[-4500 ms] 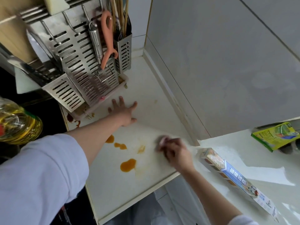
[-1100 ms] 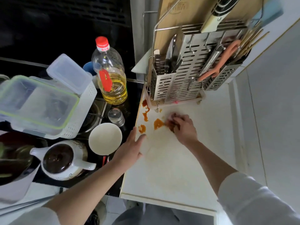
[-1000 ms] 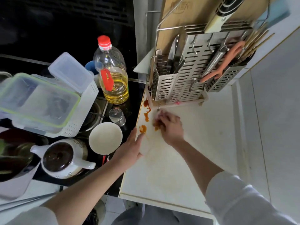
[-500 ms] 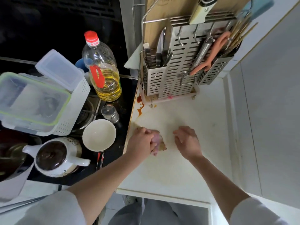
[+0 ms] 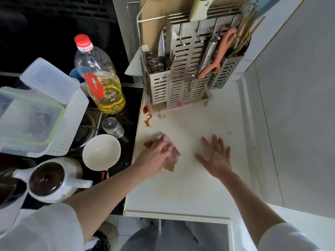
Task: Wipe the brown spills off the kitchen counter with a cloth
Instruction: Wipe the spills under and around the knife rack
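Observation:
My left hand (image 5: 154, 157) presses down on a pink cloth (image 5: 172, 153), stained brown, near the left edge of the white counter (image 5: 190, 192). My right hand (image 5: 215, 156) lies flat and open on the counter, a little to the right of the cloth, holding nothing. A brown spill (image 5: 147, 117) streaks the counter's far left corner, just in front of the steel utensil rack (image 5: 184, 80). A faint yellowish smear (image 5: 174, 196) shows on the counter nearer the front edge.
Left of the counter is a black stove (image 5: 125, 160) with an oil bottle (image 5: 101, 78), a shaker (image 5: 113, 127), a white bowl (image 5: 101, 152), a brown-lidded pot (image 5: 49, 180) and plastic containers (image 5: 36, 113). A grey wall (image 5: 299, 115) bounds the right side.
The cloth passed from my right hand to my left. The spills wiped near the rack are gone. My right hand has opened and lies flat; my left wipes nearer the left edge.

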Demonstrator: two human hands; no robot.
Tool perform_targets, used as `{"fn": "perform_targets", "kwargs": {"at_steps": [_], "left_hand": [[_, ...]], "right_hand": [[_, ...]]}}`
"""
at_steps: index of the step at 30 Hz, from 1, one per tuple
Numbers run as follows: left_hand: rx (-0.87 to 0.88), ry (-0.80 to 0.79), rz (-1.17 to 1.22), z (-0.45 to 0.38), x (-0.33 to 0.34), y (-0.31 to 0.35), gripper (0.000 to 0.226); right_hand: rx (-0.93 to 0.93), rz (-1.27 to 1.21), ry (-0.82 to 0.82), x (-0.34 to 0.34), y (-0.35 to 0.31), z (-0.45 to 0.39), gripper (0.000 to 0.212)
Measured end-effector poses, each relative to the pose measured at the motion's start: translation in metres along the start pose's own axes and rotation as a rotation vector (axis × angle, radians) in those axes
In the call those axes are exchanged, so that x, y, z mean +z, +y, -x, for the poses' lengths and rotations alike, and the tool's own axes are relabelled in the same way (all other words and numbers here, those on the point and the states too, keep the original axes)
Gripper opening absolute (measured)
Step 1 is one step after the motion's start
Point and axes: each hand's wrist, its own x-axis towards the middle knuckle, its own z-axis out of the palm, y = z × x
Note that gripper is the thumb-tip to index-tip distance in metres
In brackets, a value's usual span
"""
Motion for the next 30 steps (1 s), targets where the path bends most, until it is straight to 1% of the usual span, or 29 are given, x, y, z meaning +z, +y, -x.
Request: {"fn": "perform_targets", "kwargs": {"at_steps": [2,3,4,6,8,10,11,12,13,15,16,18,21,24,26,28,30], "left_hand": [[-0.237,0.019,0.086,-0.010,-0.007,-0.022,0.060],[-0.314,0.022,0.078,-0.013,-0.013,-0.029,0.054],[-0.327,-0.004,0.058,-0.013,-0.018,-0.030,0.049],[-0.221,-0.124,0.032,-0.007,-0.021,-0.013,0.039],[-0.081,-0.230,0.102,0.006,-0.017,0.017,0.027],[0.016,-0.299,0.155,0.025,-0.011,0.040,0.024],[0.022,-0.308,0.162,0.029,-0.009,0.040,0.023],[-0.011,-0.297,0.167,0.030,-0.009,0.034,0.023],[-0.068,-0.288,0.138,0.029,-0.010,0.023,0.024],[-0.165,-0.323,0.047,0.029,-0.015,-0.001,0.026],[-0.169,-0.373,0.024,0.032,-0.017,-0.008,0.026],[-0.075,-0.466,0.074,0.041,-0.019,-0.002,0.024],[0.125,-0.448,0.168,0.047,-0.013,0.055,0.024],[0.250,-0.363,0.249,0.028,-0.003,0.118,0.021],[0.257,-0.303,0.273,0.023,-0.003,0.131,0.020],[0.237,-0.285,0.305,0.034,-0.006,0.117,0.017],[0.153,-0.307,0.333,0.050,-0.009,0.087,0.016]], "right_hand": [[-0.009,-0.017,-0.004,-0.005,0.006,-0.001,0.075],[-0.017,-0.031,-0.008,-0.008,0.010,-0.001,0.075],[-0.026,-0.047,-0.010,-0.010,0.015,-0.001,0.075],[-0.038,-0.053,-0.030,-0.014,0.018,-0.001,0.076],[-0.007,-0.023,-0.056,-0.013,0.012,0.003,0.079],[-0.002,0.015,-0.065,-0.003,0.000,0.019,0.082],[-0.024,0.022,-0.058,0.005,-0.004,0.029,0.081],[-0.046,0.018,-0.046,0.011,-0.005,0.041,0.079],[-0.063,0.010,-0.035,0.016,-0.004,0.048,0.077],[-0.067,-0.011,-0.034,0.016,0.002,0.051,0.077],[-0.057,-0.030,-0.052,0.015,0.004,0.051,0.078],[-0.045,-0.053,-0.088,0.010,0.002,0.047,0.080],[-0.055,-0.070,-0.119,0.008,-0.001,0.045,0.084],[-0.089,-0.121,-0.161,0.002,0.012,0.043,0.085],[-0.119,-0.165,-0.176,-0.001,0.023,0.041,0.084],[-0.141,-0.188,-0.163,0.000,0.029,0.043,0.082],[-0.139,-0.197,-0.147,0.002,0.029,0.044,0.082]]}}
